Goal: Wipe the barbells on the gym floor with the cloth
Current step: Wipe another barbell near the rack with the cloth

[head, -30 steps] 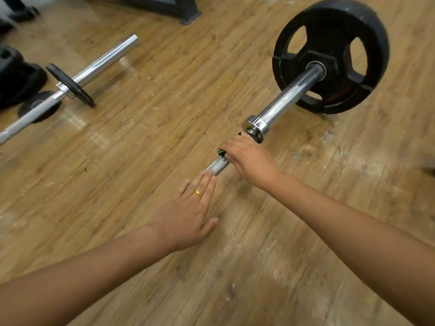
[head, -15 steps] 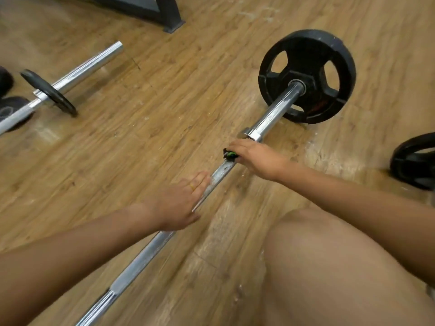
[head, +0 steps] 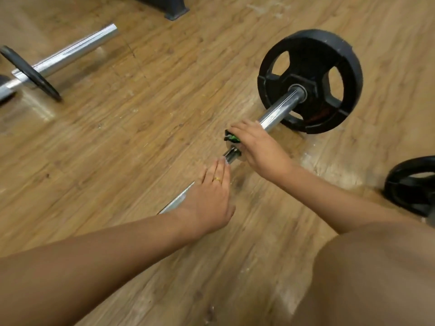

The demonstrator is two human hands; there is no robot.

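Two bare hands work on a barbell (head: 280, 109) on a wooden gym floor (head: 141, 114).
At centre, the right hand (head: 259, 147) curls around a small black-and-green cloth (head: 231, 137) at the bar's collar (head: 231, 152). Just below, the left hand (head: 207, 198) rests flat on the shaft (head: 176, 201), fingers straight. The shiny steel bar runs up right into a black weight plate (head: 310, 81). A second barbell (head: 70, 52) lies upper left.
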